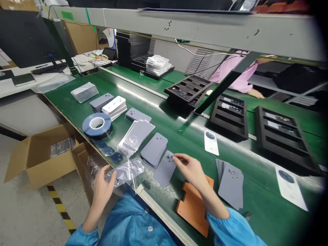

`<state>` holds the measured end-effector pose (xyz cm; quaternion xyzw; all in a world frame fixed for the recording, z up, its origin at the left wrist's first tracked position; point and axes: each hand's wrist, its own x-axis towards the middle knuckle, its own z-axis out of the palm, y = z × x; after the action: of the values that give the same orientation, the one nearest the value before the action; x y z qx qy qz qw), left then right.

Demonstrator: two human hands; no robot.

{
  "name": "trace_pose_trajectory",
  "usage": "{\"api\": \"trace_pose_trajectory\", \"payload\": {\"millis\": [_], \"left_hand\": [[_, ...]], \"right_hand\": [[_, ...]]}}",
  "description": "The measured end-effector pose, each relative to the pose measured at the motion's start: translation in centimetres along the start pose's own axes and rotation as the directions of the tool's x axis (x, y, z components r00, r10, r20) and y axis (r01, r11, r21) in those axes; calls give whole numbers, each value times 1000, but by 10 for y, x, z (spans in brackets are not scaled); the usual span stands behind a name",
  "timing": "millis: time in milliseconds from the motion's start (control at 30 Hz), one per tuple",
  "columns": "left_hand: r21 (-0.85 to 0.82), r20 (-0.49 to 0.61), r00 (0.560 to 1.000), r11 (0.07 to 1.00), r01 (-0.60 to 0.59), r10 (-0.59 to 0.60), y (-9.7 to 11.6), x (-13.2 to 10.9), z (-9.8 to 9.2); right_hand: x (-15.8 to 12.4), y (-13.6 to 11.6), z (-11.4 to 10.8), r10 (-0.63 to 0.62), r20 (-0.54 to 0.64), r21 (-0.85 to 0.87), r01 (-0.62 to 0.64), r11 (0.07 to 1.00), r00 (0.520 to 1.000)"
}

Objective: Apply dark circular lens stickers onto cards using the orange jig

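Observation:
My left hand (104,186) is at the table's front edge, its fingers and thumb closed on a crinkled clear plastic bag (128,171). My right hand (191,171) pinches the upper right edge of a thin grey phone-back-shaped panel (164,171) with camera holes. Just left of that panel lies a stack of similar grey panels (154,148). A plastic-wrapped stack (135,136) is further left. Below my right wrist sits an orange fixture block (193,208), partly hidden by my forearm. To its right, more grey panels (232,186) lie fanned out.
A blue film tape roll (86,127), white panels (114,104) and a wrapped bundle (84,91) stand at left. Black foam trays (228,119) line the back. White cards (211,145) lie on the green table. An open carton (48,164) is below. Across stands a person in pink sleeves.

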<state>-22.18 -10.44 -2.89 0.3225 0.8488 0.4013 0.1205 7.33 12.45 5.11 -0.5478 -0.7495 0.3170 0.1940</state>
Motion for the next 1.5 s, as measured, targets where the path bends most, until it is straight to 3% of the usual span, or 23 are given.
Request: {"api": "trace_pose_trajectory", "payload": {"millis": [167,367,500,633,767,833,933,1000,1100,1167,1367,1500], "left_hand": [[-83,-56,997,996,40,-44,9,21,7],[-349,-29,998,936,47,-61,26,29,2],[-449,56,993,886,117,-103,33,14,-11],[-448,104,993,889,95,-54,35,4,-21],[-432,163,984,902,7,70,31,-1,-23],[-374,130,983,925,-71,128,28,-2,-22],[-193,-47,968,949,-250,245,28,-3,-21],[-63,-137,912,915,-398,387,33,-2,-19],[40,-80,808,812,-583,584,45,1,-16],[64,-8,780,778,-625,626,53,2,-12],[0,35,784,784,-621,620,65,2,1],[-122,41,893,889,-441,449,68,3,3]], "right_hand": [[-53,-57,64,-137,267,169,93,981,954],[-64,-88,108,-211,232,257,150,955,949],[-55,-104,124,-139,281,411,12,912,950],[-42,-115,142,-98,427,546,-170,820,899],[-35,-114,153,-127,628,600,-374,707,768],[-34,-109,153,-139,682,616,-462,638,718],[-34,-100,149,-119,634,674,-470,570,764],[-35,-95,146,-109,571,709,-422,566,814],[-39,-88,141,-105,510,737,-372,564,854],[-41,-82,138,-93,498,754,-377,538,862],[-43,-68,131,-78,459,798,-373,473,885],[-44,-61,135,-59,429,799,-348,490,901]]}}
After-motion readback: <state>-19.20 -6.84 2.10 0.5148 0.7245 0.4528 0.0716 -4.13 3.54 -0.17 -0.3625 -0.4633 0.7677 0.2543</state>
